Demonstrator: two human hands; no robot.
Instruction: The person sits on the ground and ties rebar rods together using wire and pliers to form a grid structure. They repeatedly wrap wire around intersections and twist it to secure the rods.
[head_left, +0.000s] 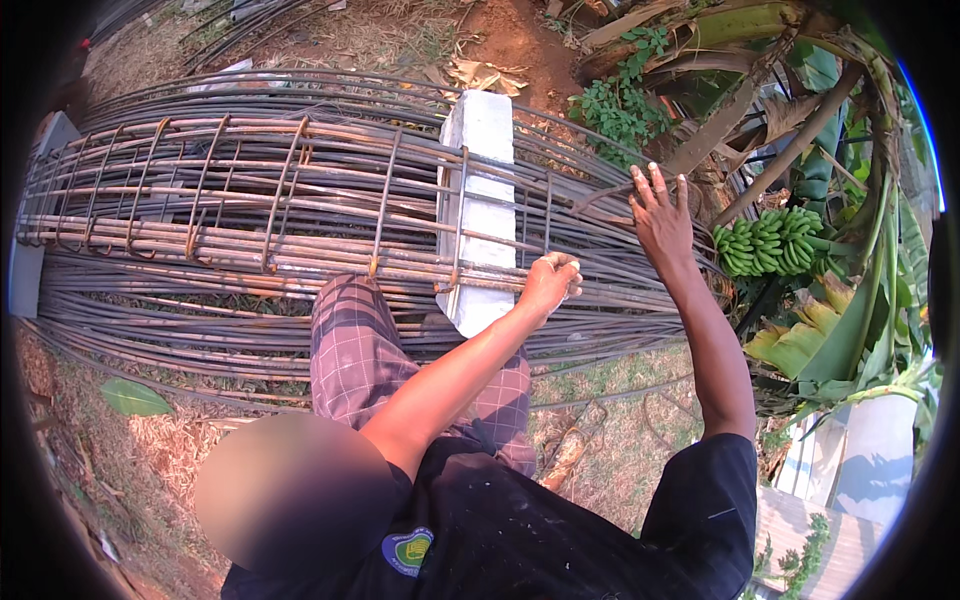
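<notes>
My left hand (550, 285) is closed, its fingertips pinched together, at the right end of the lower bars of a rebar cage (290, 255). What lies between those fingers, if anything, is too small to make out. The cage is made of long rusty bars with square steel stirrups (383, 205) spaced along it. It rests across a whitish block (485, 130) beside my left hand. My right hand (662, 215) is raised farther to the right with its fingers spread, near the bar ends, and holds nothing.
Many loose steel bars (150, 330) lie under and around the cage. A second pale block (30, 270) stands at the far left. Banana leaves (840, 340) and a bunch of green bananas (768, 242) crowd the right side. My plaid-covered knees (355, 335) reach the near bars.
</notes>
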